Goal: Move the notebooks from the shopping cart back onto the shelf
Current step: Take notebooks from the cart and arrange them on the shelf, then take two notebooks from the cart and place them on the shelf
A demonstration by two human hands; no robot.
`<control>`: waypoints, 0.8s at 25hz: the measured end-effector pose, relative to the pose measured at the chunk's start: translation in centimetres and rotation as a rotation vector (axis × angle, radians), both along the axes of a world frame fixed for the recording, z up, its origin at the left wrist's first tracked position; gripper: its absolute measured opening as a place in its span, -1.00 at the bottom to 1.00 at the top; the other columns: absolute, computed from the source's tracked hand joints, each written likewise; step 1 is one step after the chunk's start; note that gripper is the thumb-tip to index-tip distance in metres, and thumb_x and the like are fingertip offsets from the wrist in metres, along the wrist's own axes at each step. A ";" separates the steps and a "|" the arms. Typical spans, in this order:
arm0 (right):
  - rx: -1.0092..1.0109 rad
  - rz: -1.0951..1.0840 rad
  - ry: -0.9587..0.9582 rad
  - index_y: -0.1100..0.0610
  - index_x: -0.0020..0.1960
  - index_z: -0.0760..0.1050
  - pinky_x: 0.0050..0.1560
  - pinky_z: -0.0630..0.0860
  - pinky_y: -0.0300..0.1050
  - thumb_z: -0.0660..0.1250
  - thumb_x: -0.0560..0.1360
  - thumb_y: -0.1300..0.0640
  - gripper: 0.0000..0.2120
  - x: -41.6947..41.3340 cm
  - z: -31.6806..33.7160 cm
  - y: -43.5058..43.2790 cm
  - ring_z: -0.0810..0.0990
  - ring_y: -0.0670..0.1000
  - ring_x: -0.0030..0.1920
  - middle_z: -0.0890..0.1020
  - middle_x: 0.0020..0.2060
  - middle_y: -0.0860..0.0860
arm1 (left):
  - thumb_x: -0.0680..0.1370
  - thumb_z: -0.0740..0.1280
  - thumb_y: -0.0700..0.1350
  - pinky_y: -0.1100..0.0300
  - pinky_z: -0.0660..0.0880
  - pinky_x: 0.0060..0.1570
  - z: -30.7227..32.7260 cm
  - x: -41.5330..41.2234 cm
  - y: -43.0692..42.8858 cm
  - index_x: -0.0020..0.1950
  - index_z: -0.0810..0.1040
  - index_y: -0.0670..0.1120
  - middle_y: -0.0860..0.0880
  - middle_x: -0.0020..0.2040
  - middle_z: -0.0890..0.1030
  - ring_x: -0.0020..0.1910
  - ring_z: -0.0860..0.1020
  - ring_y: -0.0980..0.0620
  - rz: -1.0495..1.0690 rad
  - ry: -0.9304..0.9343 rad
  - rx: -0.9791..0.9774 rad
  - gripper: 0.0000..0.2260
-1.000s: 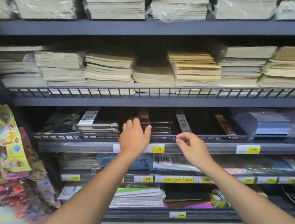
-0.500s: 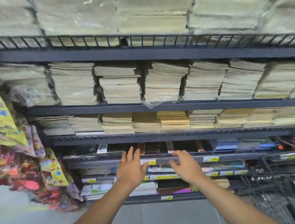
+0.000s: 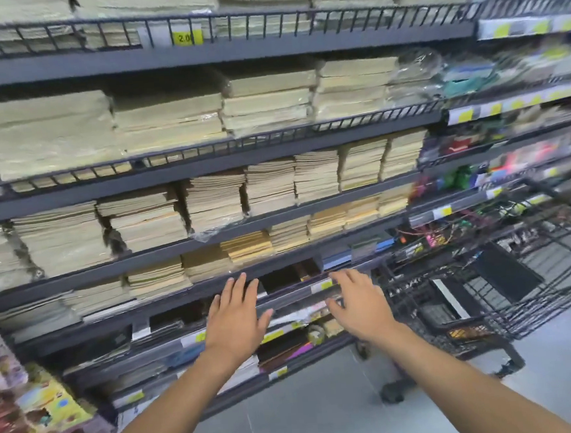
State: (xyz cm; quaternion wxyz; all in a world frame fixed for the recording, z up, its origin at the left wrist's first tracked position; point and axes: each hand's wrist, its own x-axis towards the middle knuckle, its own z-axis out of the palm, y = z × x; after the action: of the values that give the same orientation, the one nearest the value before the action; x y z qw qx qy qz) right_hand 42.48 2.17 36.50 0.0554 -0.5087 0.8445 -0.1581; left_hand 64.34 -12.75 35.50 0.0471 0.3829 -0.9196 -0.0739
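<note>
Now the left hand and right hand hover open and empty before the shelf; next, I think, one must reach into the shopping cart.

A dark grey metal shelving unit fills most of the frame, its boards slanting down toward the right. Low wire rails run along the fronts of the upper boards. A yellow price tag reading 2.0 sits at the top centre, and more like it line the lower edges. At the right, a 2nd bay of shelves is blurred. Bright packets hang at the lower left. The floor along the bottom is smooth, pale grey and evenly lit.
</note>
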 end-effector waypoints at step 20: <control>0.031 -0.462 0.054 -0.01 0.53 0.28 0.44 0.36 0.07 0.24 0.56 -0.16 -0.41 -32.5 0.9 32.8 0.34 0.03 0.47 0.35 0.48 -0.06 | 0.63 -0.01 0.33 -0.11 -0.06 0.59 -0.6 -40.6 26.1 0.66 -0.02 0.05 -0.02 0.68 -0.08 0.65 -0.13 -0.08 -0.396 0.045 0.011 -0.33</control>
State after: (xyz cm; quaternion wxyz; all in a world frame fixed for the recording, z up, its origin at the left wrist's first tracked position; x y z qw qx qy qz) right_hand 9.96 34.95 37.43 0.0030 -0.3049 0.9421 -0.1399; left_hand 23.71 13.31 34.89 0.0501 0.1929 -0.9753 -0.0953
